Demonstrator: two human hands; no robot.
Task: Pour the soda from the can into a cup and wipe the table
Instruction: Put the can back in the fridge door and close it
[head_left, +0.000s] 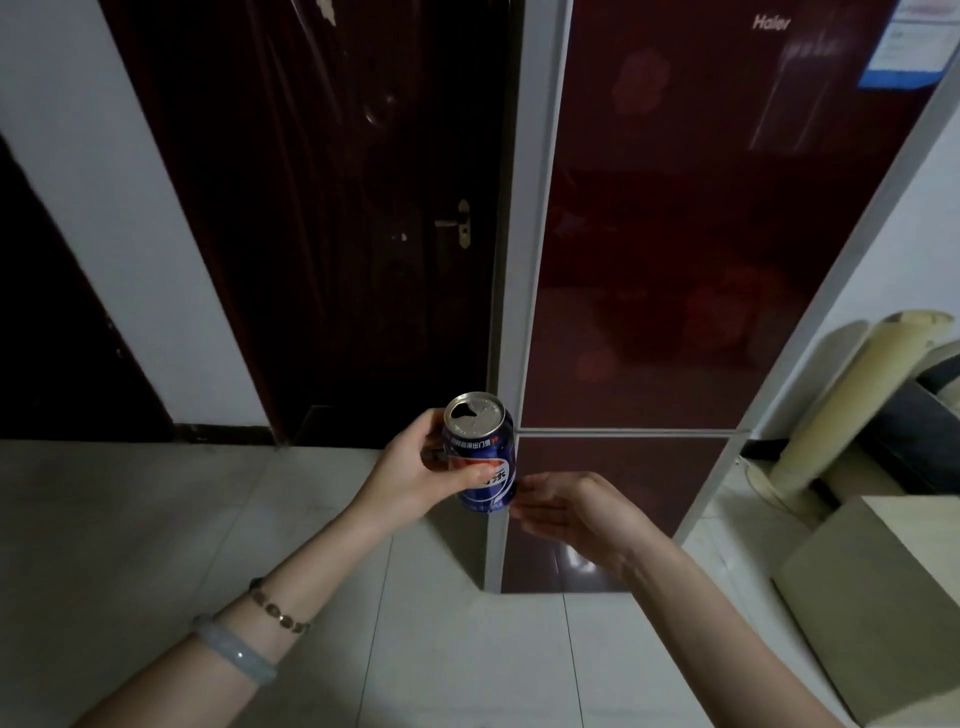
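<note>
The left hand (415, 470) grips an opened blue can (483, 457) upright before a dark red fridge (675, 260); the right hand (561, 506), fingers relaxed, rests just right of it.

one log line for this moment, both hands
left hand: grips soda can, top open | right hand: open, beside can's base | place: facing fridge | cup: not in view | pour: not begun

The can (480, 457) at centre frame is glossy metal, its top bare silver, its side printed blue. The fridge (691, 234) in the upper right has a glossy dark-red front that mirrors the room. The floor (156, 519) is smooth pale tile with a dull sheen. The bangle (234, 652) at lower left looks like polished stone.
</note>
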